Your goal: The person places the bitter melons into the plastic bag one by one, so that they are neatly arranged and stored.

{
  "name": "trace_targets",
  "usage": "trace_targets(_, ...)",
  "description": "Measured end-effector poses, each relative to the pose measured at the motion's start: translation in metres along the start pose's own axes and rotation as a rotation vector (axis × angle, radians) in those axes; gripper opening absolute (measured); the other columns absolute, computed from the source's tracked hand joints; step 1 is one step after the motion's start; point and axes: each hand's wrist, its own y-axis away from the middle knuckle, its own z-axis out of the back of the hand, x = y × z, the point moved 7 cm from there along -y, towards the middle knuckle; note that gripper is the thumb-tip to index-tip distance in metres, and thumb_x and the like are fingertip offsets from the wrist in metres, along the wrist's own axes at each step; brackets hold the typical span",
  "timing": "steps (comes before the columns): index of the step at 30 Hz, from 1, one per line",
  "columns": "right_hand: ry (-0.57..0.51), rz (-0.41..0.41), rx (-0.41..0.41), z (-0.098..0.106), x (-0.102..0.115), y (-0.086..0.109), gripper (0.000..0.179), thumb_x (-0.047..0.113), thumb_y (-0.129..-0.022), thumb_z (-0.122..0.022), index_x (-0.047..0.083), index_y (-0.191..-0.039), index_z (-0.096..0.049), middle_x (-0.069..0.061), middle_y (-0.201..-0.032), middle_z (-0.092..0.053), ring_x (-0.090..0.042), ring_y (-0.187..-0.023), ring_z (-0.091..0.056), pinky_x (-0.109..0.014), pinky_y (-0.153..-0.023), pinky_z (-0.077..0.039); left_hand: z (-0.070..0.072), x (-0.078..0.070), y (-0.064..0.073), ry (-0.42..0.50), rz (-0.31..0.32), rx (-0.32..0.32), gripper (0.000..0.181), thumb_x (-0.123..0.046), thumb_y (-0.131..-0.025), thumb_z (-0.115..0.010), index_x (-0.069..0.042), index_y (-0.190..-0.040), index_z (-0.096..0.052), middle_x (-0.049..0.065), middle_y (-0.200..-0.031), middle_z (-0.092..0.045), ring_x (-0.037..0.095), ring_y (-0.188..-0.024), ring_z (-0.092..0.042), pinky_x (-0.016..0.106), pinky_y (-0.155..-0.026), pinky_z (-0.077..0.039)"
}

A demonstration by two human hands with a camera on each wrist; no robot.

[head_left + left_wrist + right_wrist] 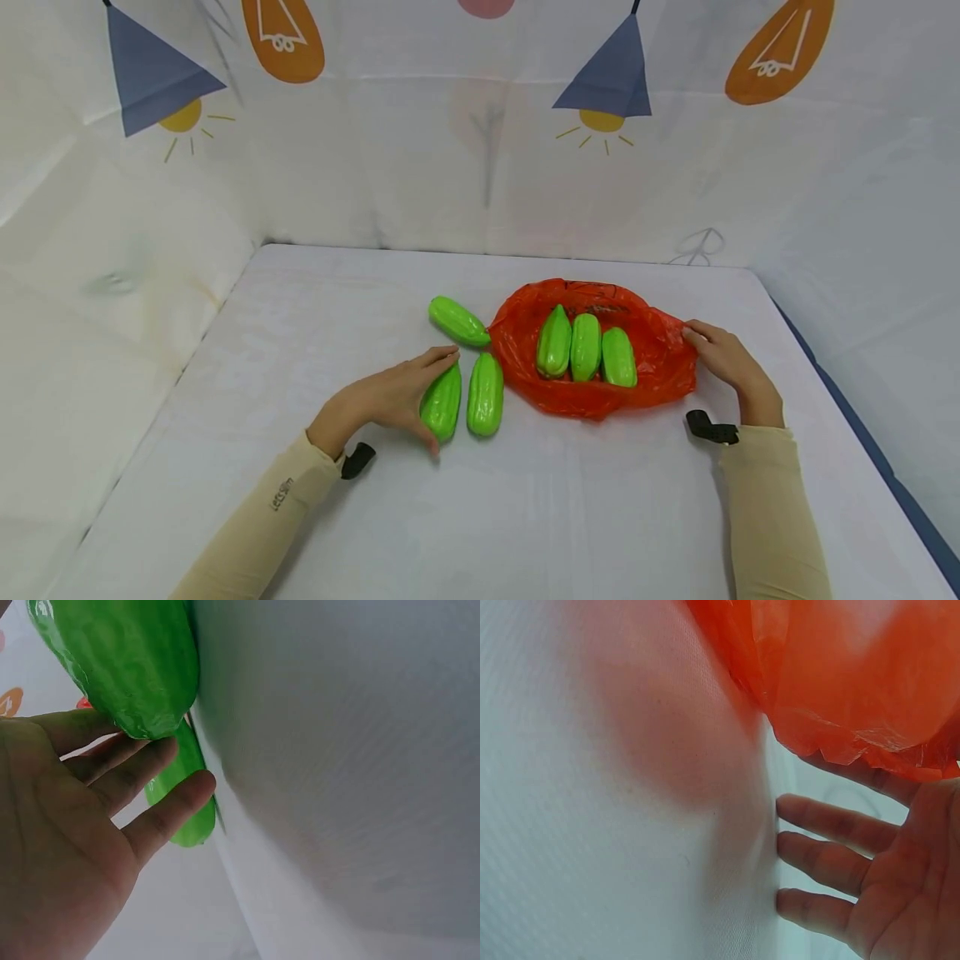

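A glossy green cucumber-like vegetable (441, 403) lies on the white table, with my left hand (395, 392) spread around it, fingers at its far end and thumb near its close end. In the left wrist view those fingers (150, 769) look fairly straight beside the vegetable (124, 667); the thumb is hidden. My right hand (726, 358) pinches the right rim of an open red plastic bag (660, 367). Its other fingers (825, 862) extend loosely below the bag (840, 682). Inside the bag, three similar vegetables (585, 347) lie side by side.
Two more green vegetables lie between my left hand and the bag: one nearer (485, 395), another farther back (459, 322) touching the bag's left edge. The white table (480, 517) meets printed cloth walls (420, 167) behind and at the sides.
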Motion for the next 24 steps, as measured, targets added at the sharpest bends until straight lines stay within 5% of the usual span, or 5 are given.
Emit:
trace_targets(11,-0.004,-0.011,-0.001,0.0,0.0,0.0,0.07,0.048,-0.105,-0.024,-0.006,-0.15,-0.026,-0.035,-0.151,-0.028,-0.053,-0.136,-0.026,-0.072,-0.105,-0.029,0.016,0.002,0.005,-0.007,0.03,-0.048,0.132,-0.059,-0.057,-0.089,-0.008,-0.157,-0.019,0.001,-0.164,-0.015,0.024,-0.148,-0.026,0.045,-0.115,-0.036)
trace_targets(24,-0.006,-0.011,-0.001,0.0,0.001,0.001,0.07,0.048,-0.105,-0.024,-0.006,-0.15,-0.026,-0.035,-0.151,-0.027,-0.053,-0.136,-0.025,-0.072,-0.106,-0.028,0.033,-0.001,0.016,-0.024,0.045,-0.102,0.129,-0.057,-0.059,-0.088,-0.006,-0.156,-0.021,0.003,-0.164,-0.017,0.027,-0.148,-0.027,0.049,-0.114,-0.036)
